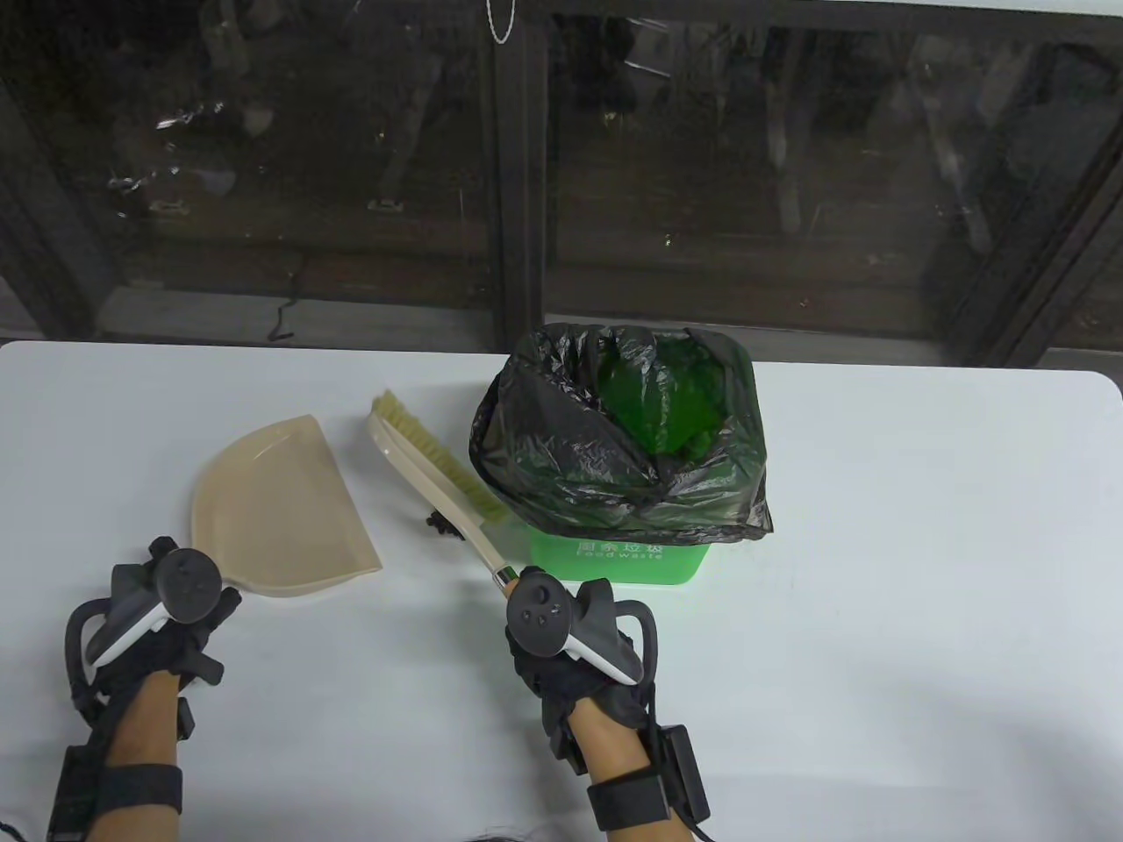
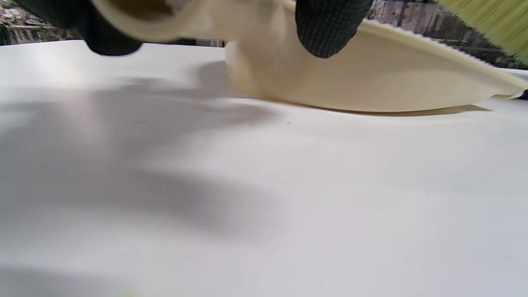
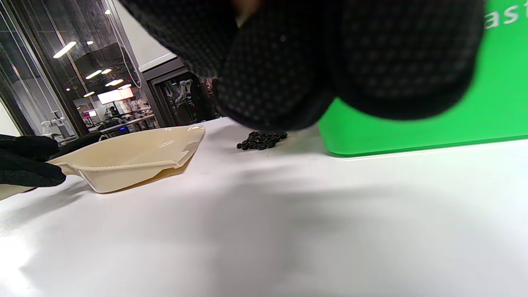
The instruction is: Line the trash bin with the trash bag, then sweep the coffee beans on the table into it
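The green trash bin [image 1: 618, 561] stands on the white worktop [image 1: 877, 544], already lined with the black trash bag [image 1: 561, 465], whose edge is folded down over the rim and hangs part-way down the outer walls. The bag mouth is open, and green shows through inside.

The coffee beans [image 1: 445, 524] lie in a small dark pile on the worktop, just beside the bin's left front corner and beneath the brush [image 1: 430, 474]. In the right wrist view the pile [image 3: 262, 140] sits between the bin wall and the open edge of the dustpan [image 1: 281, 513], apart from both.

The right hand [image 1: 570, 640] grips the brush by the near end of its handle, fingers [image 3: 280, 70] curled round it. The brush runs diagonally up and to the left, bristles facing the bin. The beans lie beyond these fingers, near the middle of the brush, not touching the hand.

The left hand [image 1: 158, 614] holds the dustpan at its handle end. In the left wrist view one fingertip [image 2: 326, 29] presses on the pan's rear top, and further fingers wrap the handle. The pan rests on the worktop to the left of the brush, its open edge facing right toward the beans, which lie well apart from the left fingers.
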Demonstrator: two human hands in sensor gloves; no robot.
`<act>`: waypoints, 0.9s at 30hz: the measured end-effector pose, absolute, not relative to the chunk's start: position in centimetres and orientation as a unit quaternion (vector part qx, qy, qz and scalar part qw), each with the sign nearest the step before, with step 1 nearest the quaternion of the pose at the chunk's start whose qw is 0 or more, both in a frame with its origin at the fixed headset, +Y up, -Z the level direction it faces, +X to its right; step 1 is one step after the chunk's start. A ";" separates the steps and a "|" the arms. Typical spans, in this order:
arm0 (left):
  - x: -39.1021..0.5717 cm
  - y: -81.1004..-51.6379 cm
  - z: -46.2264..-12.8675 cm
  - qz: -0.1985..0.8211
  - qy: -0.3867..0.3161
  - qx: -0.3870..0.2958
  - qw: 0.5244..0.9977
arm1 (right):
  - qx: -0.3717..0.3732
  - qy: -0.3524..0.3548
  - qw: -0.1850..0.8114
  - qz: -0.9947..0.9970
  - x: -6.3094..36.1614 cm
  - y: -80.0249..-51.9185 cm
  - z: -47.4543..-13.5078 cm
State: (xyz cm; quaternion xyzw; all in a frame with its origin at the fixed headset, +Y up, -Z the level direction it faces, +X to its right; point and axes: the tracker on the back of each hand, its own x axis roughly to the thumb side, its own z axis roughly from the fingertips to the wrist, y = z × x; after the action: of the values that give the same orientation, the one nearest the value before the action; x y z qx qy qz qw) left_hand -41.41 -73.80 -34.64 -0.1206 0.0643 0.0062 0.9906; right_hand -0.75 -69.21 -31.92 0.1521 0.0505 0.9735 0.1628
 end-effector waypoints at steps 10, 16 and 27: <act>-41.3 -74.6 -34.8 -0.023 0.082 -0.132 0.988 | 0.149 0.049 0.174 0.972 -0.5 -69.2 -32.0; -41.4 -74.5 -34.5 0.005 0.082 -0.116 0.990 | 0.147 0.042 0.176 0.973 -0.4 -69.1 -32.0; -38.9 -72.5 -33.6 0.014 0.041 -0.052 0.998 | 0.141 0.030 0.193 0.971 0.2 -68.6 -32.0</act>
State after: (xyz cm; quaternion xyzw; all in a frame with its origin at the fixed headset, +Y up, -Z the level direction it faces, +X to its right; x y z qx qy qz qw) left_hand -38.87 -72.53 -33.64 -0.0515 0.0410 0.0141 0.9977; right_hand 0.24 -68.62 -31.98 0.1412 0.0298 0.9706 0.1927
